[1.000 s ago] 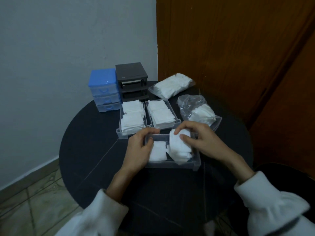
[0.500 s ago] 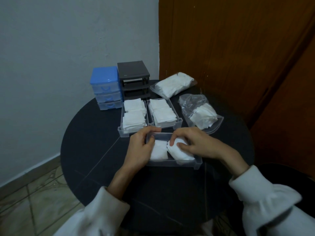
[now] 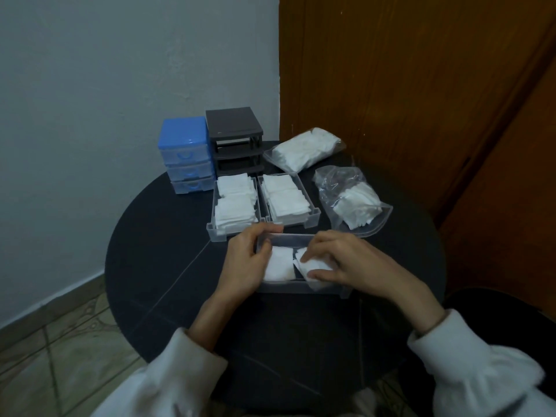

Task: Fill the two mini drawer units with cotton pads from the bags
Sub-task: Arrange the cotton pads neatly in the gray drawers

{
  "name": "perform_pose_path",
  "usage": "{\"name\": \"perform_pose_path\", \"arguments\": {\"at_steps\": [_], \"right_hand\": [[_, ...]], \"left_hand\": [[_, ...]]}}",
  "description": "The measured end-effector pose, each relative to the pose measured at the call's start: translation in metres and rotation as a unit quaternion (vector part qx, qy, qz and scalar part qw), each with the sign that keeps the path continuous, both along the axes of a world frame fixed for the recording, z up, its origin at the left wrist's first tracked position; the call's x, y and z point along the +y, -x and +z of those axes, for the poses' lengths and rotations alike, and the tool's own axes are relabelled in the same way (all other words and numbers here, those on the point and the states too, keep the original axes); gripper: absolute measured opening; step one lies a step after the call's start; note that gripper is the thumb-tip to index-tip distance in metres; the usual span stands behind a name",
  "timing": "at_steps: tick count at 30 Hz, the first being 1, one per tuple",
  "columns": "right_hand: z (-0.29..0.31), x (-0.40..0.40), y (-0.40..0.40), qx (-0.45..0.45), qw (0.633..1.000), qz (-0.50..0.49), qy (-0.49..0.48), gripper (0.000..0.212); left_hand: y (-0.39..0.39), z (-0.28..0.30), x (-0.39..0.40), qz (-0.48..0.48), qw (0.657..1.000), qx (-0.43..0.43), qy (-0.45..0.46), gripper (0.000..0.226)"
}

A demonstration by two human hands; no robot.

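Observation:
A clear drawer (image 3: 301, 288) lies in front of me on the round dark table (image 3: 156, 266). My left hand (image 3: 245, 261) grips its left end, thumb over the rim. My right hand (image 3: 346, 263) pinches a stack of white cotton pads (image 3: 313, 270) down into the drawer's right half; another stack (image 3: 281, 264) lies in the left half. Behind it sit two clear drawers full of pads, the left drawer (image 3: 233, 206) and the right drawer (image 3: 285, 198). The blue drawer unit (image 3: 185, 155) has its drawers in. The dark grey unit (image 3: 234, 139) stands with open slots.
A full bag of pads (image 3: 304, 149) lies at the back by the wooden door (image 3: 406, 85). An opened, partly emptied bag (image 3: 352, 200) lies at the right. The table stands in a corner against a pale wall, with tiled floor at the left.
My right hand has pushed the stack of pads from upright down into the right half of the near drawer. My left hand has kept its hold on the drawer's left end.

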State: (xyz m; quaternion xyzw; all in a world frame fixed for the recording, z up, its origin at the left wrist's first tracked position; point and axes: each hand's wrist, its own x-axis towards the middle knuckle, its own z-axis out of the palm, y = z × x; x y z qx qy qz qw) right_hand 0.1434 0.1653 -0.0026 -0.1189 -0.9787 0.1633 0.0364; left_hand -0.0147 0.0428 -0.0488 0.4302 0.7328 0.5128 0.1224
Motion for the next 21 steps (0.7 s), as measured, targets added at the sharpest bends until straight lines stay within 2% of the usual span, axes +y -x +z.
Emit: {"name": "perform_pose_path", "arguments": {"at_steps": [5, 9, 17, 21], "right_hand": [[-0.002, -0.004, 0.006, 0.000, 0.998, -0.057, -0.036, 0.042], [-0.002, -0.009, 0.008, -0.003, 0.995, -0.076, -0.064, 0.044], [0.003, -0.007, 0.002, 0.023, 0.997, -0.066, -0.038, 0.020], [0.006, -0.002, -0.001, 0.057, 0.995, -0.085, -0.005, 0.014]], "left_hand": [[-0.002, 0.002, -0.001, -0.005, 1.000, -0.016, 0.003, 0.031], [-0.002, 0.003, 0.000, -0.009, 1.000, -0.015, 0.004, 0.030], [-0.003, 0.006, -0.001, -0.013, 1.000, 0.000, 0.015, 0.030], [-0.003, 0.012, -0.002, -0.015, 1.000, 0.022, 0.013, 0.033]]}}
